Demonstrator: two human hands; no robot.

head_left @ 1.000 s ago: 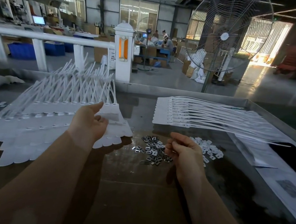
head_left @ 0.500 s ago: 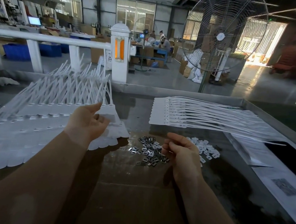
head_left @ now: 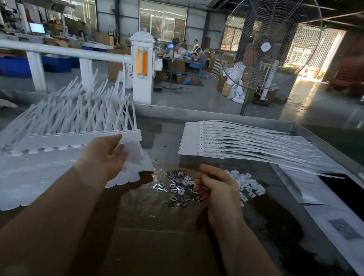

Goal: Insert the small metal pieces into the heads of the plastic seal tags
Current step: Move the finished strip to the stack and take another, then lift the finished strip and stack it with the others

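Steel tray (head_left: 212,117): metal pieces (head_left: 177,187), seal tags (head_left: 232,140)

Left hand (head_left: 105,159) at seal tags (head_left: 69,147), right hand (head_left: 218,186) curled beside metal pieces (head_left: 178,187)

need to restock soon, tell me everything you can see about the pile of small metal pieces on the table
The pile of small metal pieces is a loose heap of flat, silvery rectangular clips, each with a rectangular hole, lying scattered at all angles on the dark table. It sits between the two hands, beside a pile of white plastic pieces. The right hand hovers at its right edge with fingers curled.
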